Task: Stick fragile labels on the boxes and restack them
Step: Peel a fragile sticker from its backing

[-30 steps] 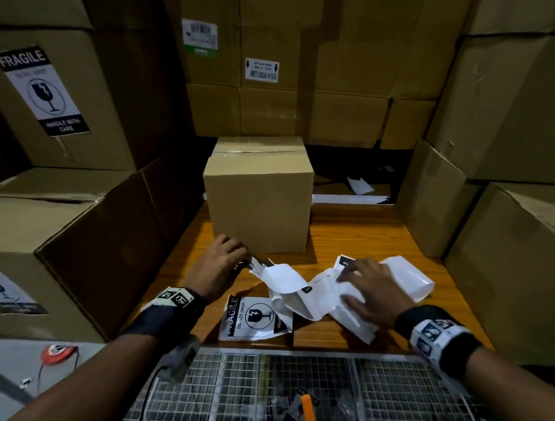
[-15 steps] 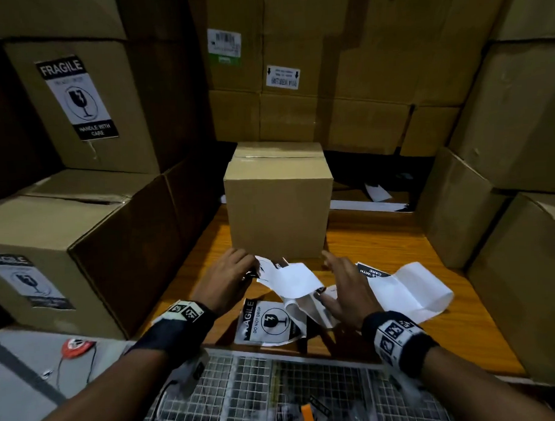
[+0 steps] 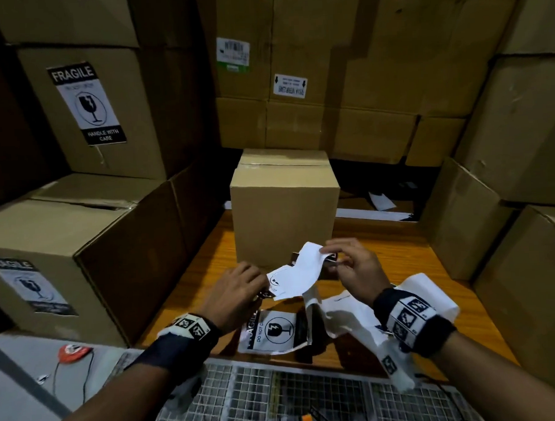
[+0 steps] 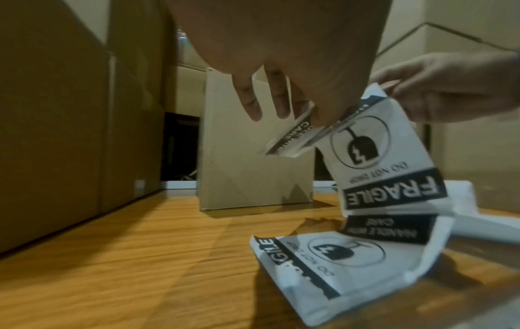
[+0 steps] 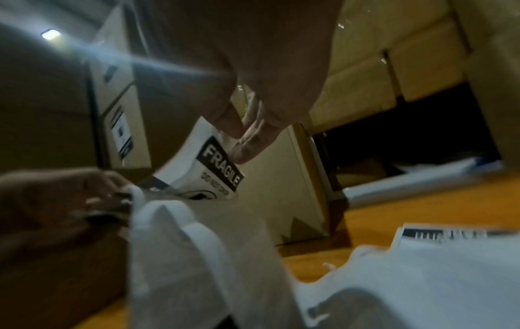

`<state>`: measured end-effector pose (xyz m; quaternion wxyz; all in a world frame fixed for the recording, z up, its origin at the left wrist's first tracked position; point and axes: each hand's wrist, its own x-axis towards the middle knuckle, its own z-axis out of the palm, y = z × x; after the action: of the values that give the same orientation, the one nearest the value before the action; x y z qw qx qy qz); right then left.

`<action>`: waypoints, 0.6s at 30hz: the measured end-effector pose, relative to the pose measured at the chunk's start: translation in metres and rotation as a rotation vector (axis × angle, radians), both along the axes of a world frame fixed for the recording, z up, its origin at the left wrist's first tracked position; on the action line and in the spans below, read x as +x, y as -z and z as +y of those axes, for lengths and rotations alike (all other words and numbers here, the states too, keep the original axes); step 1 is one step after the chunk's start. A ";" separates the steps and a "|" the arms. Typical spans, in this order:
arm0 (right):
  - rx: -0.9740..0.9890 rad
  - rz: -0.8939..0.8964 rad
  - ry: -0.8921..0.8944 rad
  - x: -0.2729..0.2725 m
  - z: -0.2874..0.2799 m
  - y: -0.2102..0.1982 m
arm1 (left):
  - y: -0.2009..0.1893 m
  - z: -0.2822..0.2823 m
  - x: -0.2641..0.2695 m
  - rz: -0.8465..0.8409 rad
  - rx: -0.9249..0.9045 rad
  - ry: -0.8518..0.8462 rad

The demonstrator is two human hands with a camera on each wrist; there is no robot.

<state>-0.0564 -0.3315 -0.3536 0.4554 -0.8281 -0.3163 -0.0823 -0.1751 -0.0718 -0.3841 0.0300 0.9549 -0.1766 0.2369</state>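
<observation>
Two big boxes on the left already carry labels, the upper one and the lower one, so part of the job looks done, while the small box standing on the wooden table shows a bare front and top. The left hand pinches one end of a fragile label and the right hand pinches the other end, holding it in the air just in front of the small box. In the left wrist view the printed face hangs downward from the fingers, and the hands seem to be peeling it from its backing, though I cannot tell how far that has gone. Another label lies flat on the table near the front edge, beside loose white backing paper. Sticking this label and restacking the small box appear to be left. Room is narrow: boxes wall the table on the left and right, more boxes stand behind, and a wire mesh tray borders the near edge, so the open path runs straight ahead to the box.
</observation>
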 end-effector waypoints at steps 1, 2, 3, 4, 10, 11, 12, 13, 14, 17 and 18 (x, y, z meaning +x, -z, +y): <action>0.078 0.150 0.003 -0.002 0.002 0.000 | 0.000 -0.005 0.000 -0.026 0.033 0.022; 0.184 0.314 0.004 -0.004 0.004 0.001 | 0.000 -0.009 0.000 -0.039 0.057 0.042; 0.279 0.448 0.011 -0.006 0.005 0.003 | 0.002 -0.013 0.000 -0.045 0.080 0.062; 0.342 0.513 0.028 -0.007 0.005 0.004 | 0.004 -0.015 -0.001 -0.039 0.101 0.084; 0.113 -0.093 -0.085 -0.011 -0.008 0.000 | -0.008 -0.011 -0.009 0.065 -0.081 0.184; 0.136 -0.095 -0.154 -0.013 -0.011 -0.002 | -0.015 -0.008 -0.005 0.030 -0.146 0.135; 0.169 -0.066 -0.213 -0.015 -0.013 -0.005 | -0.023 -0.006 0.001 -0.002 -0.190 0.074; 0.206 -0.012 -0.264 -0.017 -0.014 -0.008 | -0.030 -0.005 0.008 -0.004 -0.219 0.013; 0.238 0.052 -0.299 -0.020 -0.015 -0.010 | -0.036 -0.006 0.015 0.040 -0.243 -0.034; 0.306 0.216 -0.342 -0.030 -0.019 -0.019 | -0.048 -0.016 0.027 0.318 -0.383 -0.054; 0.323 0.282 -0.340 -0.032 -0.022 -0.023 | -0.051 -0.020 0.029 0.387 -0.457 -0.043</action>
<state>-0.0883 -0.3535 -0.3307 0.6284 -0.6831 -0.3669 0.0622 -0.1462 -0.0915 -0.3334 0.2725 0.9542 -0.0895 0.0848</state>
